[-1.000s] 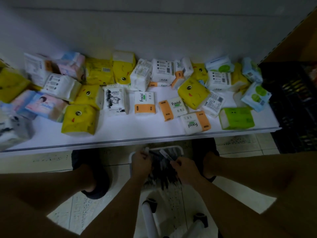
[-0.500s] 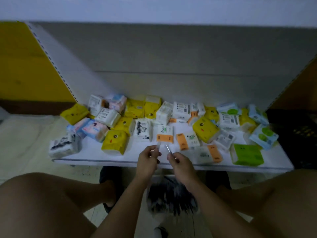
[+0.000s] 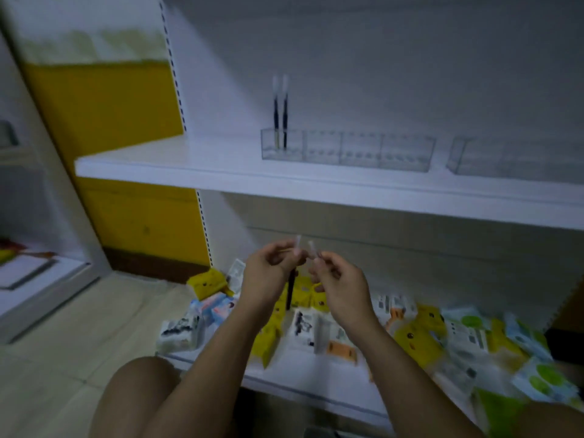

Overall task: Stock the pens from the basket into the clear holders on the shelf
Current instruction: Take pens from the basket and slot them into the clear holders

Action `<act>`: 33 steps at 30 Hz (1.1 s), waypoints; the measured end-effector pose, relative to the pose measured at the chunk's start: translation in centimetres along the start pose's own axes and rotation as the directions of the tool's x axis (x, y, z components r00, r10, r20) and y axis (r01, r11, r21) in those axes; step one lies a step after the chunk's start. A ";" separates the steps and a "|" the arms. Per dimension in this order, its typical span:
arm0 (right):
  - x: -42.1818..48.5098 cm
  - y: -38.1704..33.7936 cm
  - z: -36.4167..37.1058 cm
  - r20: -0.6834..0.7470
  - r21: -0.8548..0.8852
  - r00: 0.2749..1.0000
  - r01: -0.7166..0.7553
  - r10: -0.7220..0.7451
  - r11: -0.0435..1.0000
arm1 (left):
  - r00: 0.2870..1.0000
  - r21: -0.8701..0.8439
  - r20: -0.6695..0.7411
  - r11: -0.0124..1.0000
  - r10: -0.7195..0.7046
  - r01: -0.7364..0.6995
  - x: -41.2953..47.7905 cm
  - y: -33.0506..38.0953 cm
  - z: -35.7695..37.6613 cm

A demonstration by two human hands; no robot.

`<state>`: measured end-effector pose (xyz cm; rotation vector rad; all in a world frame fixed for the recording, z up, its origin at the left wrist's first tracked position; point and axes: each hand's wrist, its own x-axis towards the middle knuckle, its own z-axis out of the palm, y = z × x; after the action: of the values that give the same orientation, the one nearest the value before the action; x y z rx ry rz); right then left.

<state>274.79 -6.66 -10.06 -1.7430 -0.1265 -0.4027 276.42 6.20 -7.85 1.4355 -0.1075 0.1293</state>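
Note:
My left hand [image 3: 268, 273] pinches a pen [image 3: 291, 290] with a dark barrel and a pale cap, held upright below the upper shelf [image 3: 221, 172]. My right hand [image 3: 339, 284] grips a second pen [image 3: 313, 249], of which only the pale cap shows above the fingers. On the upper shelf stands a long clear holder [image 3: 347, 150] with several compartments; two pens [image 3: 280, 112] stand upright in its leftmost compartment. A second clear holder [image 3: 512, 159] sits to its right. The basket is out of view.
The lower shelf [image 3: 303, 371] carries many tissue packs [image 3: 414, 333], yellow, white, blue and green. My bare knees are at the bottom of the frame. A yellow wall panel [image 3: 104, 121] and a tiled floor [image 3: 79, 327] lie to the left.
Both hands rose from the basket on the floor, each with a pen, up past the lower shelf. My view tilted up, so the upper shelf and holders came into sight.

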 end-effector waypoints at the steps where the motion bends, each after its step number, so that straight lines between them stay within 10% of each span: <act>1: 0.5 -1.2 0.0 -0.008 -0.041 0.999 0.048 -0.048 0.998 | 0.999 0.023 0.004 0.999 0.044 -0.044 0.1 1.6 -0.2; 16: 12.6 -16.6 -1.2 -0.084 -0.117 0.871 0.474 -0.484 0.873 | 0.878 0.139 0.032 0.868 0.477 -0.477 9.5 17.9 -1.5; 33: 26.5 -18.4 1.9 -0.137 -0.115 0.851 0.494 -0.506 0.862 | 0.745 0.214 -0.002 0.728 0.668 -0.652 22.8 20.3 -1.3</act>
<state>294.29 -4.47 15.65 -1.7307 -0.4602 -0.9431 295.84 10.66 15.30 1.5349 -0.5622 0.8123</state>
